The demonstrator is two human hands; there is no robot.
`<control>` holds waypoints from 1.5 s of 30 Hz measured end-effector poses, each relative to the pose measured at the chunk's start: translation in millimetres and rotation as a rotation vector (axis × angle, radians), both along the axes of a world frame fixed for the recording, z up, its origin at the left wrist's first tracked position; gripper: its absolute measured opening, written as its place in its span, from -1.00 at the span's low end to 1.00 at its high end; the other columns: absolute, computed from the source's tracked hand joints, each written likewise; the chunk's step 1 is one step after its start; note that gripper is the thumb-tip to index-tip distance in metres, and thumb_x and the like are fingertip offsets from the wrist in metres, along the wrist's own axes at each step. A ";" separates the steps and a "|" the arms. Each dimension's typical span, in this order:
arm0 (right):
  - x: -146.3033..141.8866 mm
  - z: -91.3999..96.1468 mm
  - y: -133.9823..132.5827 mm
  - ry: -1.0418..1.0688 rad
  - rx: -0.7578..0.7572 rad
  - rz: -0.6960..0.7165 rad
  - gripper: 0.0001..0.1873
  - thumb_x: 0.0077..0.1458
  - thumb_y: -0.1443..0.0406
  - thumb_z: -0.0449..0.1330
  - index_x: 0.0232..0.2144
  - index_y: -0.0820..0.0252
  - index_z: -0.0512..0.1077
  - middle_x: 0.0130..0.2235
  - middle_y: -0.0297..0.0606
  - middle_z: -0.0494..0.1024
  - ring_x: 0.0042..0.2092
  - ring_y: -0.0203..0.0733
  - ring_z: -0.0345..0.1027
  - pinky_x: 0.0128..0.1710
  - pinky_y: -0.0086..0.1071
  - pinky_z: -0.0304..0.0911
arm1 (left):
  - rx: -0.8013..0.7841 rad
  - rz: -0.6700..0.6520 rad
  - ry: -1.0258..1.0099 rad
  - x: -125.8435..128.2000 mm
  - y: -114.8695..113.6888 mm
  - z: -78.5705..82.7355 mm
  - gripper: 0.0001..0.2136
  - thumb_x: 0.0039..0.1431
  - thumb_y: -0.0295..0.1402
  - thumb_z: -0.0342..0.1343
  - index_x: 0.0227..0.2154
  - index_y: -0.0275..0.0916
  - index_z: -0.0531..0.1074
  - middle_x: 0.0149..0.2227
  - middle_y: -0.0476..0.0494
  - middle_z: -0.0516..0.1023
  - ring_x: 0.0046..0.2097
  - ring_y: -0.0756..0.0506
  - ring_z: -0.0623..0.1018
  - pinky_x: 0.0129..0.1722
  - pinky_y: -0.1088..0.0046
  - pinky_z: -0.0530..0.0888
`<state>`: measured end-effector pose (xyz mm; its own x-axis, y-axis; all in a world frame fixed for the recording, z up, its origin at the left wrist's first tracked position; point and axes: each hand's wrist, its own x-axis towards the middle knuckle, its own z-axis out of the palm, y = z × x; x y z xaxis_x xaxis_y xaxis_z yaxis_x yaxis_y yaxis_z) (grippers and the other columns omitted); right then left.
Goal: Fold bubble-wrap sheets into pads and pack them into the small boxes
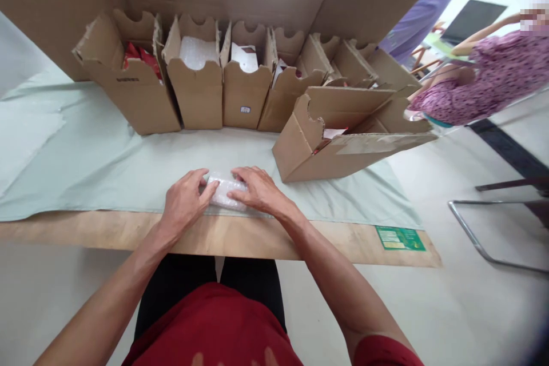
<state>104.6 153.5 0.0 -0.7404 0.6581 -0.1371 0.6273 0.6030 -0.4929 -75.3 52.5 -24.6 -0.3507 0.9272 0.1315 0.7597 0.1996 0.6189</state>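
Note:
A small bubble-wrapped package (225, 193) lies flat on the pale green cloth (128, 166), near the table's front edge. My left hand (186, 195) grips its left end, with the thumb on top and the fingers curled around the far side. On the right end, my right hand (259, 189) holds it the same way, its thumb on the near part and its fingers over the far corner. What is inside the wrap cannot be made out.
Several open cardboard bins line the back, including one with red packets (143, 59) and one with bubble wrap (198, 52). Another cardboard bin (343, 154) stands angled at right. A wooden edge (257, 240) runs along the front. Other people (493, 80) are at the far right.

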 end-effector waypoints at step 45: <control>179.0 163.0 143.9 -0.713 0.668 -0.444 -0.82 0.18 0.23 0.27 -0.30 0.19 0.64 -0.30 -0.08 0.65 -0.26 0.01 0.50 -0.39 -0.30 0.11 | 0.769 -0.577 0.243 147.1 105.2 82.9 -0.85 0.34 -0.46 0.10 -0.32 -0.23 0.55 0.00 -0.32 0.55 0.07 -0.26 0.54 0.22 -0.10 0.42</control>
<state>283.7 297.4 163.0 -0.3080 0.9503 0.0446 0.8694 0.2622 0.4187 71.8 157.7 58.3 0.2439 0.5798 0.7774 0.7380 -0.6310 0.2392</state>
